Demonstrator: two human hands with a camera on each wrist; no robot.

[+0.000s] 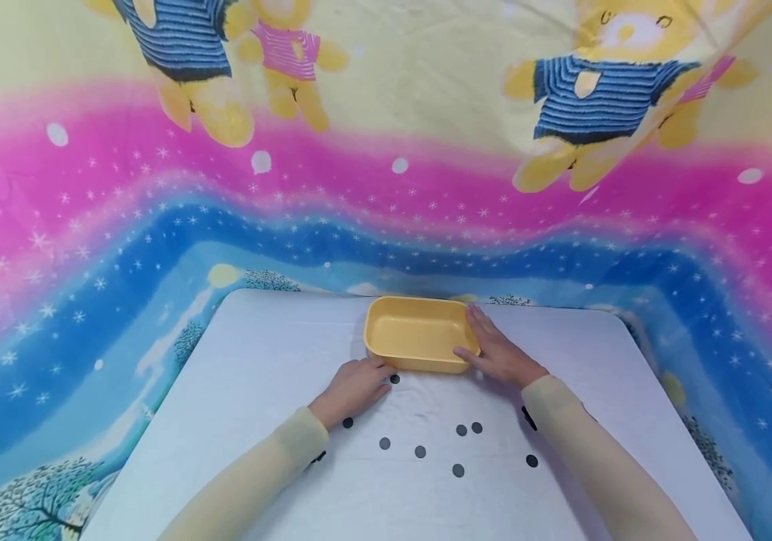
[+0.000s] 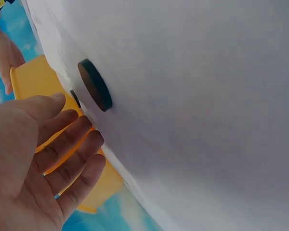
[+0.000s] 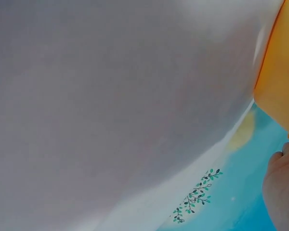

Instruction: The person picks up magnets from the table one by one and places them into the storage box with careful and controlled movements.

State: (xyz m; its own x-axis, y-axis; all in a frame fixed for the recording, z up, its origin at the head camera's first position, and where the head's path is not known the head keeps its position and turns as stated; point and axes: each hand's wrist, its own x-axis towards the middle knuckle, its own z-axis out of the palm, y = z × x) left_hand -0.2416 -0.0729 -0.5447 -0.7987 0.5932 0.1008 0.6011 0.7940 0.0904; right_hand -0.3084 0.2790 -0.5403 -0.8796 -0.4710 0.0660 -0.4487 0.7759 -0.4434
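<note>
**Pale sleeves [image 1: 602, 451] nearest; yellow tray [image 1: 419, 338] in grip of right hand [image 1: 501, 355]; left hand [image 1: 355, 387] beside a dark disc [image 1: 395, 379]**

Note pale sleeves angled up from the lower edge, set well apart, presumably for a line of sight between. Largest beyond these: printed cloth backdrop [image 1: 386, 207], with bears and snowflakes, round the far edge and both sides of the white table [image 1: 277, 346].

Place yellow tray at the table's far edge, upright, long side across. Judge as set back there so as to keep near surface for small items.

Log right hand at tray's right end: thumb over the rim, fingers along the end. Read as a steadying grip, likely against sliding.

Log left hand low before the tray's near left side; fingers loosely bent and parted in left wrist view, holding nothing. Cannot tell whether touching tray. Judge low pose as suited to flat things at table level.

Count eight dark discs [image 1: 420, 451] in head view: one just beside left fingertips, one by left wrist, six loose nearer the camera, including one close pair. Reason for scatter not evident.
</note>
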